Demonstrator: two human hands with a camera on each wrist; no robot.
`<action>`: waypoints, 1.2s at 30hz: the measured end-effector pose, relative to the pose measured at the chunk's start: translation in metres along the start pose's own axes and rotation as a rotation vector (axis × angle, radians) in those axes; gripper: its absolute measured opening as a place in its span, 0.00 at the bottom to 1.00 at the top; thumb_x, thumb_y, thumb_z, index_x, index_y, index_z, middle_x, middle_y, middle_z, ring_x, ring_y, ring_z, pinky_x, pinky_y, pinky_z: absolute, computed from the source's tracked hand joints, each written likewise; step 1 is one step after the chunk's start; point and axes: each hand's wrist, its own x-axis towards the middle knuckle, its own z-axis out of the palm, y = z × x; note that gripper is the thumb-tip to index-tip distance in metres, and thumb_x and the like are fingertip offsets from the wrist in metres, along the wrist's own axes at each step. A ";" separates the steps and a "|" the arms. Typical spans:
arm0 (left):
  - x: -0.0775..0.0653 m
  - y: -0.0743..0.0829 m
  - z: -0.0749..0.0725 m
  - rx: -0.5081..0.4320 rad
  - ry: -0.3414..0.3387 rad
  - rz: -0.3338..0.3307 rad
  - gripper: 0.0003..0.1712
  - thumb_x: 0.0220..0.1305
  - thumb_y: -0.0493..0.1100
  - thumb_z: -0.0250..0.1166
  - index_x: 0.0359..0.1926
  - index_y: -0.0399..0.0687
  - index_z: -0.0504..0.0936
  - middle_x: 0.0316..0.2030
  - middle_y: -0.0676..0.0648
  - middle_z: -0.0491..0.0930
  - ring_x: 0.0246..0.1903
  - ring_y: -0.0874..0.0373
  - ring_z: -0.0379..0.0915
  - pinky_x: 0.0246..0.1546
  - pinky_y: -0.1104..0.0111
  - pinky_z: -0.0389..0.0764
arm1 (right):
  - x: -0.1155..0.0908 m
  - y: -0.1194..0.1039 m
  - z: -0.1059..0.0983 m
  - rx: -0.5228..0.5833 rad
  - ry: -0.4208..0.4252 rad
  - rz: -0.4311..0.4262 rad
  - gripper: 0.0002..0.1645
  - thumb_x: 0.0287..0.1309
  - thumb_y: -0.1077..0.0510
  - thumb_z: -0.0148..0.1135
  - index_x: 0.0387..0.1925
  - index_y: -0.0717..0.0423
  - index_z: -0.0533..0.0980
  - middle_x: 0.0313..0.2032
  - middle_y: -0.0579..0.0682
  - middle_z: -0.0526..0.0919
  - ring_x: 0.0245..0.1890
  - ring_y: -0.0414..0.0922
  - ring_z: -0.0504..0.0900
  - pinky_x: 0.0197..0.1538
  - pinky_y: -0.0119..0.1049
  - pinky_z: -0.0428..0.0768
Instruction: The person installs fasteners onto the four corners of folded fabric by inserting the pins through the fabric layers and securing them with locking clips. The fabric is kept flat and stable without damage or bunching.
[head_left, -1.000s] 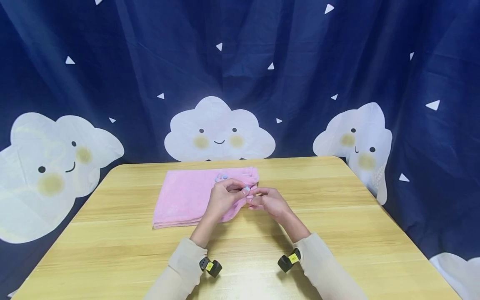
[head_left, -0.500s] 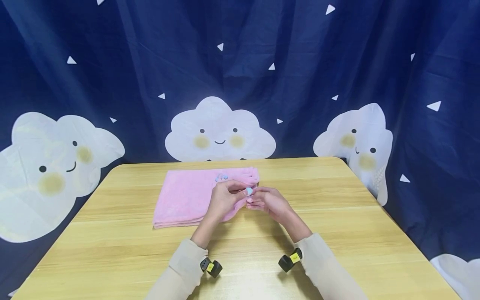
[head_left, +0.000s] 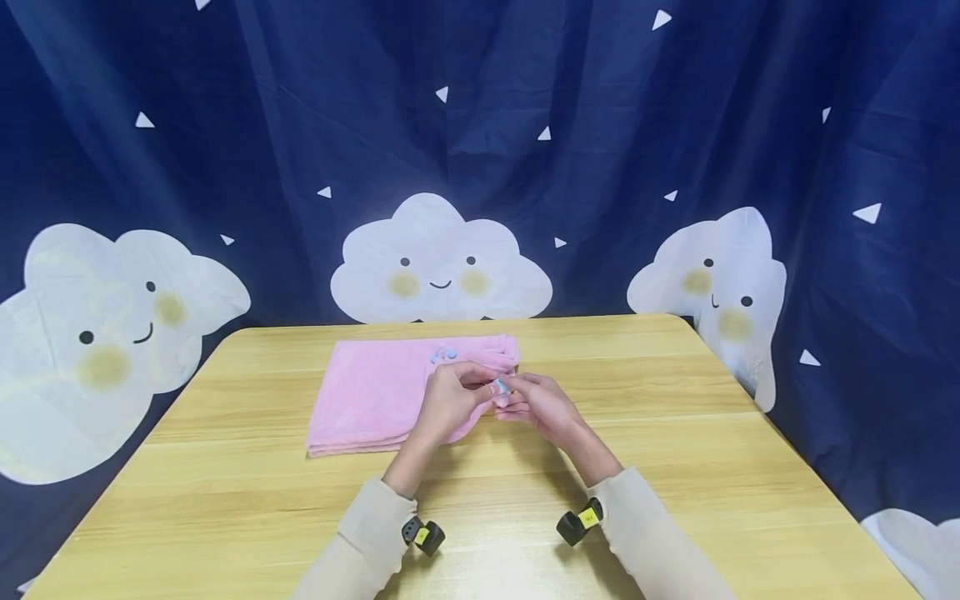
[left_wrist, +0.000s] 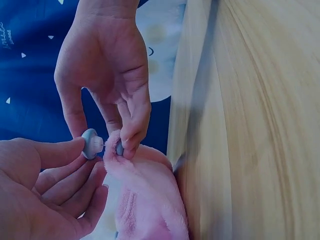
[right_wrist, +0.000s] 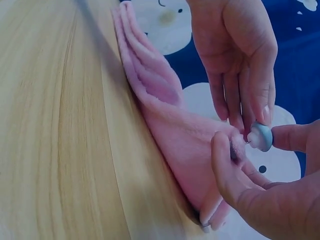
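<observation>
A folded pink fleece blanket [head_left: 367, 396] lies on the table, its near right corner raised between both hands. At that corner is a mushroom-shaped quilt pin with a blue cap [left_wrist: 90, 144] and white stem; its thin needle meets the fleece. A grey-blue disc [right_wrist: 233, 150] sits on the fleece's other side. My left hand [head_left: 447, 402] pinches the cap, its thumb against the rim. One finger of my right hand [head_left: 547, 408] presses the cap, while another finger bears on the disc and fleece, so pin and cloth lie between them.
Several small blue pieces [head_left: 442, 356] lie on the blanket behind the left hand. The wooden table [head_left: 675, 433] extends around the blanket, backed by a dark blue curtain [head_left: 600, 108] with white clouds. A black device is strapped at each wrist.
The pin's cap has shifted slightly right, along with the left thumb. A right-hand finger has come onto the cap and now covers part of it. The blanket's flat part stays put.
</observation>
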 end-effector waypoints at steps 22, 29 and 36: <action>-0.001 0.001 0.004 0.018 -0.078 -0.006 0.11 0.54 0.35 0.73 0.39 0.41 0.85 0.35 0.49 0.86 0.36 0.62 0.81 0.38 0.64 0.83 | -0.001 0.000 -0.002 -0.054 0.063 -0.035 0.11 0.70 0.62 0.51 0.41 0.69 0.72 0.28 0.53 0.80 0.29 0.47 0.82 0.36 0.33 0.84; -0.001 -0.003 0.007 0.030 -0.097 -0.048 0.11 0.54 0.35 0.73 0.39 0.42 0.84 0.34 0.48 0.86 0.34 0.62 0.82 0.35 0.66 0.84 | 0.000 0.001 -0.005 -0.230 0.053 -0.041 0.14 0.71 0.58 0.53 0.42 0.69 0.73 0.29 0.56 0.80 0.28 0.49 0.81 0.33 0.35 0.83; -0.003 -0.004 0.007 0.076 -0.159 -0.077 0.10 0.54 0.36 0.72 0.39 0.42 0.83 0.32 0.47 0.86 0.33 0.59 0.81 0.36 0.64 0.83 | -0.001 0.000 -0.010 -0.403 -0.021 -0.042 0.16 0.72 0.58 0.52 0.44 0.71 0.75 0.31 0.65 0.80 0.27 0.53 0.81 0.34 0.45 0.84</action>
